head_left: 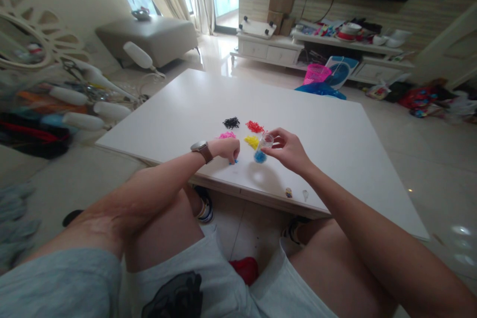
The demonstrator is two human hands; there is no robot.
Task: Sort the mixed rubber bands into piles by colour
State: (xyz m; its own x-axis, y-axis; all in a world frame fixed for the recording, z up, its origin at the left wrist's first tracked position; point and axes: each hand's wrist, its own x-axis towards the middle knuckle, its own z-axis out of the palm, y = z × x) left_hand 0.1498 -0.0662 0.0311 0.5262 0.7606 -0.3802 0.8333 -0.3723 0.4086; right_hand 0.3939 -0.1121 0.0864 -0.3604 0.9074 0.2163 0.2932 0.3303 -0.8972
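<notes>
My right hand (288,149) grips a small clear container (267,140) by its side, tilted a little above the white table. Blue bits (260,157) show in the lower part of the container. My left hand (226,149), a watch on its wrist, reaches down to the tabletop with fingers pinched together. A few small blue pieces (233,162) show at its fingertips; how many it grasps is hidden. Around the hands lie loose piles of small thin pieces: black (231,122), red (254,126), yellow (251,142) and pink (227,135), the pink one partly covered by my left hand.
The white table (328,124) has its front edge close to my knees. Near that edge lie a small figure-like item (288,193) and a small pale clear item (305,195). A lamp with white shades (85,119) stands at the left; a pink basket (316,74) is behind the table.
</notes>
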